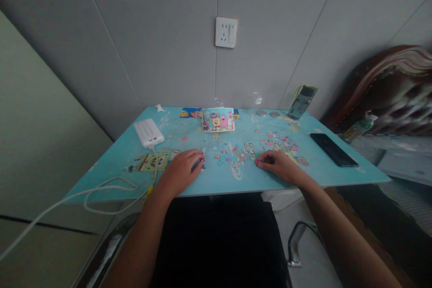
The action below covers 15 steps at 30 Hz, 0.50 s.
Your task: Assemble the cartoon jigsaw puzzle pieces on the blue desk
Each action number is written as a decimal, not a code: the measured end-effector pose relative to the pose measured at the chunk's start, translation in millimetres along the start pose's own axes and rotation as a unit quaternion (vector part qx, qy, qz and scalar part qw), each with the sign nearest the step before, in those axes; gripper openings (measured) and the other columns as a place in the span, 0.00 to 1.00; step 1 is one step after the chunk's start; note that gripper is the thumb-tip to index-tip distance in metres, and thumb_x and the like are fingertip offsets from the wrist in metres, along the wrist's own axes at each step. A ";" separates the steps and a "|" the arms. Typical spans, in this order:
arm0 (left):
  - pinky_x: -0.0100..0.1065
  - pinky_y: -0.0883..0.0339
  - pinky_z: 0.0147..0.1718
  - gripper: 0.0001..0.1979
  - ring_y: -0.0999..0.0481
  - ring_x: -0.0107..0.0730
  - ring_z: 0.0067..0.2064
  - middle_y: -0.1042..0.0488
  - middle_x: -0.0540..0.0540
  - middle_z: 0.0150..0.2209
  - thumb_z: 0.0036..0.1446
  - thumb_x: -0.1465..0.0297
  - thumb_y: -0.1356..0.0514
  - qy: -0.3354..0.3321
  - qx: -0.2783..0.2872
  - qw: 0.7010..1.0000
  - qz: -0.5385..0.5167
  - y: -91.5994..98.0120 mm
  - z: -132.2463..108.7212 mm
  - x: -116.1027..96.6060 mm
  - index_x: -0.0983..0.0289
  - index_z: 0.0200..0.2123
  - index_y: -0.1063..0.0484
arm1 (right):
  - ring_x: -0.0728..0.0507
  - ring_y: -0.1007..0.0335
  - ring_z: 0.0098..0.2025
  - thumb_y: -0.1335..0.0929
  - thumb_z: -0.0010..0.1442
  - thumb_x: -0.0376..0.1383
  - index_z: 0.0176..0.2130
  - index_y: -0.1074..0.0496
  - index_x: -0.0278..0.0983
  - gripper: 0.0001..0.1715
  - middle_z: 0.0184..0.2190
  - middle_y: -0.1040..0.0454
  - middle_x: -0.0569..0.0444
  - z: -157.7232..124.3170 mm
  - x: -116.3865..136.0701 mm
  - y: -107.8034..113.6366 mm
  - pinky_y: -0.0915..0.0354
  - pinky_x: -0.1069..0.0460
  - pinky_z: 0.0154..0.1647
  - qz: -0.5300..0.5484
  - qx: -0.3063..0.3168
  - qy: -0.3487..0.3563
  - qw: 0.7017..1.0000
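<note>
Several small jigsaw puzzle pieces point(236, 155) lie scattered on the light-blue table between my hands. My left hand point(184, 168) rests at the left of them, fingers curled together; a few dark bits show by its fingertips, and what it holds, if anything, is hidden. At the right edge of the scatter, my right hand point(275, 164) has thumb and fingers pinched together low over the table. Anything in that pinch is too small to make out. Behind the right hand lies a denser pile of pieces point(281, 141). A cartoon picture card point(218, 120) stands farther back.
A white power bank point(148, 132) with a white cable point(116, 184) lies at the left. On the right are a black phone point(333, 149) and a tilted dark bottle point(302, 102). A wall socket point(226, 32) is above the table's back edge.
</note>
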<state>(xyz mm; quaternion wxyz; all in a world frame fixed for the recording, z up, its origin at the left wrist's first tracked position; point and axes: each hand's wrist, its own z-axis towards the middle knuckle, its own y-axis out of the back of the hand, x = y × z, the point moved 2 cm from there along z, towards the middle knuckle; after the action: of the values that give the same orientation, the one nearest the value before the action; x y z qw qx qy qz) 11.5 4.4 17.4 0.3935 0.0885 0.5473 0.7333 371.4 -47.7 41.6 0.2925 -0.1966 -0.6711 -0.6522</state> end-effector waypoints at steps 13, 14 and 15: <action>0.48 0.35 0.59 0.15 0.26 0.43 0.56 0.24 0.58 0.54 0.69 0.64 0.48 0.010 0.003 1.000 -0.008 1.0 0.0 -0.3 0.60 0.51 0.25 | 0.43 0.27 0.40 0.30 0.63 0.39 0.41 0.21 0.40 0.08 0.39 0.22 0.51 -1.1 36.3 -36.5 0.34 0.49 0.42 -0.036 -0.061 0.109 0.992; 0.47 0.35 0.59 0.16 0.26 0.42 0.56 0.24 0.58 0.54 0.70 0.63 0.49 0.011 0.004 1.000 -0.007 1.6 0.0 -0.8 0.60 0.51 0.26 | 0.43 0.27 0.40 0.30 0.64 0.39 0.41 0.21 0.40 0.08 0.39 0.22 0.51 -1.6 37.8 -38.0 0.34 0.49 0.42 -0.036 -0.065 0.112 0.991; 0.47 0.35 0.59 0.16 0.26 0.42 0.56 0.24 0.58 0.54 0.70 0.63 0.49 0.011 0.005 1.000 -0.006 1.9 0.0 -1.2 0.61 0.52 0.26 | 0.43 0.27 0.40 0.30 0.64 0.39 0.42 0.21 0.40 0.09 0.39 0.22 0.50 -2.2 39.0 -39.1 0.33 0.49 0.43 -0.035 -0.071 0.114 0.990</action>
<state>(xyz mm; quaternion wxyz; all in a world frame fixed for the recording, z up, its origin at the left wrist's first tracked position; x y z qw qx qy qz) 11.4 3.5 19.4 0.3917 0.0790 0.5557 0.7291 317.2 -57.3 37.2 0.3295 -0.1173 -0.5914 -0.7266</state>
